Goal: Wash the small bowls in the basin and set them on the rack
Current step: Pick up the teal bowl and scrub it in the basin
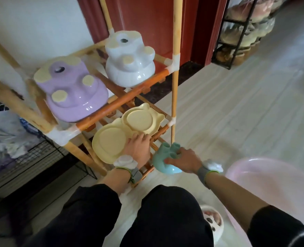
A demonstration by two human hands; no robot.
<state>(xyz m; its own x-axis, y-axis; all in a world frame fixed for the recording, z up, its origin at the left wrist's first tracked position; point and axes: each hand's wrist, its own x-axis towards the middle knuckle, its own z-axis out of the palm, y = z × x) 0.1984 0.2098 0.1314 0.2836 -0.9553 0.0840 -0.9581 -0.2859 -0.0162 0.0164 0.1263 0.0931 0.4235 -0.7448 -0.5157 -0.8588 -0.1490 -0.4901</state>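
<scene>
Teal footed ceramic bowl [162, 161], turned upside down with its stubby legs up, sits in your right hand [185, 160] at the near right corner of the wooden-pole rack [174, 86], level with the lower shelf. Your fingers curl among the legs and your thumb presses its side. Whether it already touches the slats cannot be told. Your left hand [138, 147] lies palm down, fingers loosely extended, on the nearer of two pale yellow cat-shaped plates [108, 145] overlapping on that lower shelf; it grips nothing. On the upper shelf a glossy lilac footed bowl [72, 97] and a glossy white footed bowl [129, 65] stand inverted, side by side. The translucent pink plastic basin [272, 175] is on the floor under your right forearm, with a white paw-print dish [211, 221] just beside it, near your knee.
</scene>
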